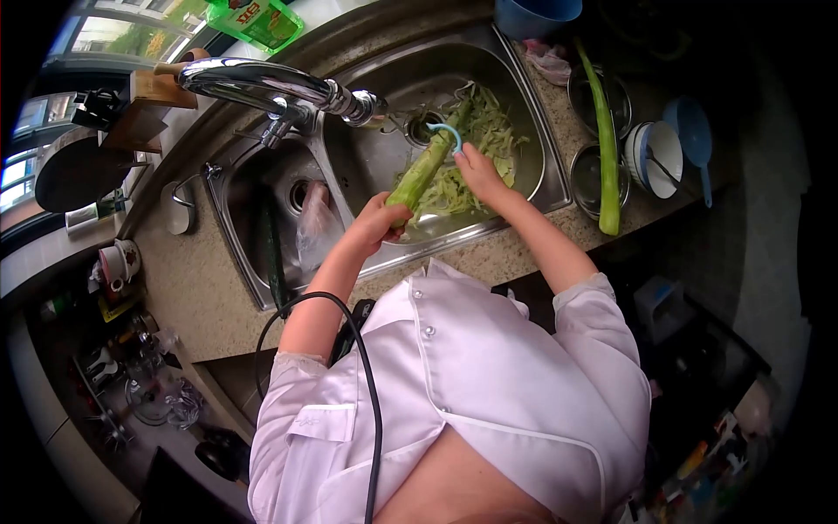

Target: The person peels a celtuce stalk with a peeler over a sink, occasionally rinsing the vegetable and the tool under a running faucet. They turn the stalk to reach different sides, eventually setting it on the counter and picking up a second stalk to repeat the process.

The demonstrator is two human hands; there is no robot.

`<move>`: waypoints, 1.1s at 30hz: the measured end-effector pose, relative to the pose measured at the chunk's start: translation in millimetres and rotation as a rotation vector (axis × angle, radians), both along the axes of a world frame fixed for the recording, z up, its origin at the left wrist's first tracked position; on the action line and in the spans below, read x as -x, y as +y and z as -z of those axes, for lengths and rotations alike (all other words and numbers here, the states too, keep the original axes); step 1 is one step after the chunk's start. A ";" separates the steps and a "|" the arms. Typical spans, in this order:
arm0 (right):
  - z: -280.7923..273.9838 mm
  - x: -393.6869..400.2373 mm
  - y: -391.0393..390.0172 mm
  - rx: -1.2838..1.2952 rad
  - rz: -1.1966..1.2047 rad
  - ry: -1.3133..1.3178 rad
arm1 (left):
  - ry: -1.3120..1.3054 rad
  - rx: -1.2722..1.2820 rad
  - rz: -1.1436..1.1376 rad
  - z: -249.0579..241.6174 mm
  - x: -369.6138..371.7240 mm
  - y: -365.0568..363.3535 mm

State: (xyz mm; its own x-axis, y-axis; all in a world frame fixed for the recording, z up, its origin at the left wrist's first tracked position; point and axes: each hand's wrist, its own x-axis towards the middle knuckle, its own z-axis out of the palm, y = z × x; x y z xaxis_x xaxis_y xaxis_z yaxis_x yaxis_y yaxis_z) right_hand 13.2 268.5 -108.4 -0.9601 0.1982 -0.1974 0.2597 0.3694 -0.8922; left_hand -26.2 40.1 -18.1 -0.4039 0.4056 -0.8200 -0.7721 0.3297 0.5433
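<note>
My left hand (pixel 381 222) is wrapped round the lower end of a thick green stalk (pixel 423 173), which slants up and away over the right sink basin (pixel 537 162). In my right hand (pixel 479 173) is a light blue peeler (pixel 448 129), its head against the upper part of the stalk. Pale green peelings (pixel 502 140) lie in the basin below and around the stalk. The drain (pixel 424 127) shows just left of the peeler.
A chrome faucet (pixel 253 79) arches over the left side. The left basin holds a cucumber (pixel 273 249) and a plastic bag (pixel 316 229). Right of the sink, a long peeled stalk (pixel 606 144) lies across metal bowls, beside white bowls (pixel 656 157). A black cable (pixel 375 393) hangs before my body.
</note>
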 end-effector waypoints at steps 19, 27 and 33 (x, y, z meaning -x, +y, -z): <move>69.0 27.8 17.3 -0.288 0.102 -0.197 | -0.096 -0.069 -0.039 -4.6 -1.3 -12.3; -39.4 -43.3 -59.8 -0.163 -0.332 0.015 | -0.002 -0.091 0.001 -6.8 4.3 -6.1; 16.2 17.1 -33.8 -0.280 -0.251 -0.040 | -0.027 -0.047 -0.136 5.7 5.6 -6.5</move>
